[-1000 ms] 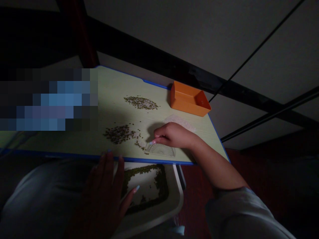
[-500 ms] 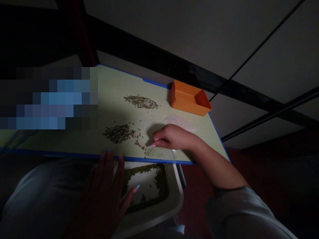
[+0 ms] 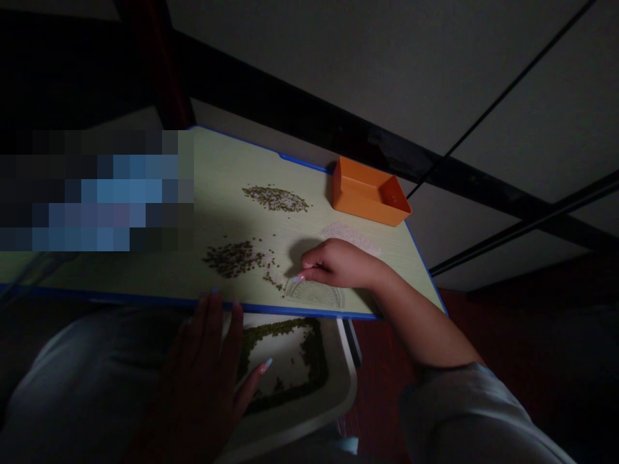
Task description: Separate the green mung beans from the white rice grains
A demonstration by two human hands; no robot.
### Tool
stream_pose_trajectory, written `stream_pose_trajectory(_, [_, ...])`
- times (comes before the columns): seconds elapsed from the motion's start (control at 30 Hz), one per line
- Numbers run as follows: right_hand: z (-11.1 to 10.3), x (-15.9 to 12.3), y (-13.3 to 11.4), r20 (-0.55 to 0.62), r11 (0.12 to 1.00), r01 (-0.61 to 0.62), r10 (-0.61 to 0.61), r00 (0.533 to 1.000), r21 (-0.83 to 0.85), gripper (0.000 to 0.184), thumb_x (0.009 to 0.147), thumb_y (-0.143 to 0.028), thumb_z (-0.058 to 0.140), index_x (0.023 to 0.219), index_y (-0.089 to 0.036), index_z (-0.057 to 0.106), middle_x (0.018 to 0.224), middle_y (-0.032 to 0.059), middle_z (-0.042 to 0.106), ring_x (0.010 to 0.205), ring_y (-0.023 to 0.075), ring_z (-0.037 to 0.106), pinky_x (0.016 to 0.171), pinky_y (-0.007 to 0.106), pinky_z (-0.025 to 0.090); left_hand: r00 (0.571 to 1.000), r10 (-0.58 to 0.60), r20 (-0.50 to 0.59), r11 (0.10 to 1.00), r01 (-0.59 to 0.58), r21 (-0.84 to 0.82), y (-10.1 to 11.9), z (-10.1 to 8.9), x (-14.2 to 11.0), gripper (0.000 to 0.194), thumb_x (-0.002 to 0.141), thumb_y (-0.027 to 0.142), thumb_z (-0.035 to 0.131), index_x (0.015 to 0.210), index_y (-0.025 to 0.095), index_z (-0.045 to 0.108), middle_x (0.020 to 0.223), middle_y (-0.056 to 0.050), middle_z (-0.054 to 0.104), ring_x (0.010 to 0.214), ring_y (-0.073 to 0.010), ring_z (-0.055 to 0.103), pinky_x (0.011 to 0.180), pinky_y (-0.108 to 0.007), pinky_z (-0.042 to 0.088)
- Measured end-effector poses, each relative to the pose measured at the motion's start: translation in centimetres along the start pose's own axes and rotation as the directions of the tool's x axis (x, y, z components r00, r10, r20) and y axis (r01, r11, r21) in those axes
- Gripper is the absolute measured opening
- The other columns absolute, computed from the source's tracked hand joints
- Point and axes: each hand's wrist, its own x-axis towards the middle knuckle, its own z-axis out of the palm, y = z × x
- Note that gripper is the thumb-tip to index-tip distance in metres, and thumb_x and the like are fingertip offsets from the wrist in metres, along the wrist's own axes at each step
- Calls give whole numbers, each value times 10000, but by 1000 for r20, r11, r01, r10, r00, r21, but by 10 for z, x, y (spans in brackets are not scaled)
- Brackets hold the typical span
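Observation:
My right hand (image 3: 341, 263) is closed in a pinch on a clear half-round protractor (image 3: 316, 293), which lies low over the board near its front edge. Just left of the protractor are a few loose green beans with white grains. They trail from a pile of green beans mixed with white grains (image 3: 235, 259). My left hand (image 3: 207, 354) is open, fingers spread, at the board's near edge. It overlaps the left side of a white basin (image 3: 349, 380), where green beans (image 3: 316, 354) line the bottom's border.
A second mixed pile (image 3: 275, 198) lies farther back on the pale green board (image 3: 217, 154) with blue edging. White grains (image 3: 353, 237) form a pile beyond my right hand. An orange box (image 3: 370, 200) stands at the back right corner. A pixelated patch covers the left side.
My right hand and the protractor have shifted slightly away from the front edge of the board. My left hand stays spread in the same place.

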Motion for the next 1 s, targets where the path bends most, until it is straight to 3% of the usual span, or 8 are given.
stream_pose_trajectory(0.37, [4,2,0,-66,998,-53,50,997,-46,318,901,-354,507,652,-157,526,619,-32,442,567,76,334,573,256,186,1000,-2,-3,1000,2,-3,0,1,0,857,790,507,488,1425,49,139,1541,-283,105,1407,-441,188,1056,-585,332])
stream_pose_trajectory(0.6, [6,2,1,-43,996,74,-72,996,51,363,900,-365,511,601,-173,441,573,-57,349,551,72,298,565,255,194,1000,-11,3,1000,11,-5,0,0,0,858,797,526,469,1428,54,130,1545,-280,86,1410,-443,177,1060,-593,323])
stream_pose_trajectory(1.0, [4,0,-1,-21,989,115,-114,993,90,357,901,-351,507,600,-176,428,558,-59,350,539,70,288,556,252,199,1000,-22,21,1000,23,-14,0,-1,-1,855,795,513,477,1432,64,124,1549,-270,85,1409,-444,179,1056,-597,328])
